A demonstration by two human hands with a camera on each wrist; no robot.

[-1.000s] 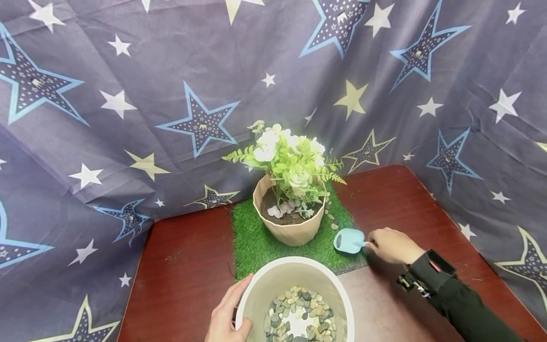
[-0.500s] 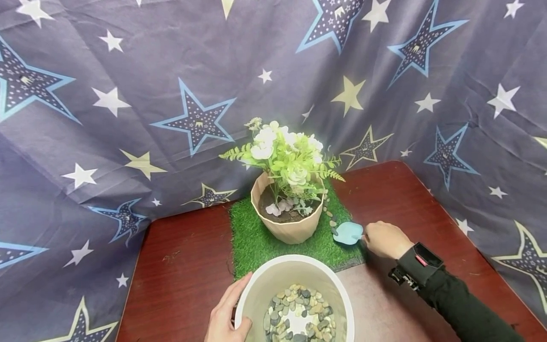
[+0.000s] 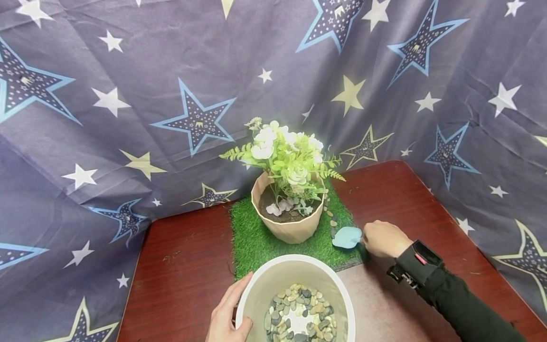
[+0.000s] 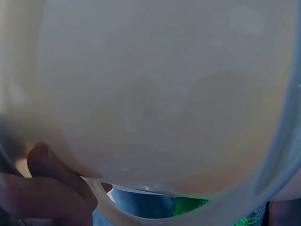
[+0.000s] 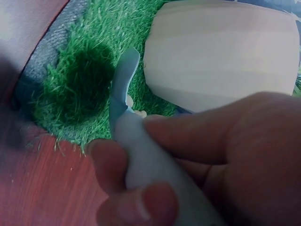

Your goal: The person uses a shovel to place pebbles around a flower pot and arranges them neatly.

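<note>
My left hand (image 3: 227, 313) holds the rim of a round white bucket (image 3: 255, 304), thumb over the edge and fingers along the outside. Grey and tan pebbles (image 3: 318, 309) lie around the bucket's bottom. In my right hand (image 3: 386, 240) is a small light-blue shovel (image 3: 347, 237), its handle (image 5: 150, 162) gripped between thumb and fingers. The blade is tipped over the artificial grass mat (image 3: 245, 247), casting a shadow there. A dark pebble (image 3: 333, 232) touches or nearly touches the blade's left edge, at the near end of a line of pebbles (image 3: 332, 216).
A beige faceted pot (image 3: 295, 230) with soil and white artificial flowers (image 3: 286, 152) stands on the mat, left of the shovel. The bucket is in front of it. Beneath is a red-brown wooden table (image 3: 183, 270). A star-patterned cloth (image 3: 273, 47) hangs behind.
The shovel blade has tilted. A dark pebble seen on the blade earlier now appears on the grass, at the end of the pebble line. My left hand stays on the bucket.
</note>
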